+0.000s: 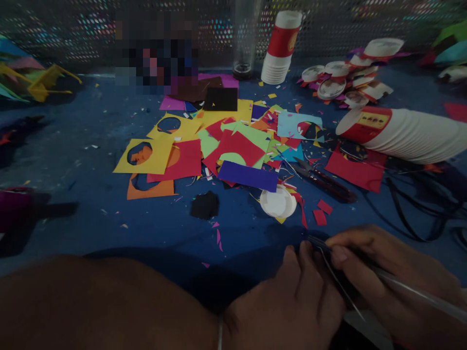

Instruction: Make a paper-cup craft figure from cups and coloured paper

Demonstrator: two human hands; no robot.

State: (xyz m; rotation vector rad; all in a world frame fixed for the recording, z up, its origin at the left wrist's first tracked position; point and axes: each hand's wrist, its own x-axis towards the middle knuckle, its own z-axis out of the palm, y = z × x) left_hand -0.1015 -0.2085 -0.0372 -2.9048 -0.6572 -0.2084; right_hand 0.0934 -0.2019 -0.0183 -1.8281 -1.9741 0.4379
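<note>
Two cup stacks (412, 133), scissors (324, 182), paper scraps (241, 146) crowd the counter (91, 209); right fingers (343, 255) clamp a pen-like tool (419, 289); left fingers (306, 257): cannot tell

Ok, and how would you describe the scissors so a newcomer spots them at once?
On the blue table, find the pile of coloured paper in the middle. Just right of it, between a round white piece and a red sheet, lie the scissors. Their dark handles and pointed blades set them apart from the flat paper around.

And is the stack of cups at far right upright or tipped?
Tipped: the stack of cups lies lengthwise along the table.
</note>
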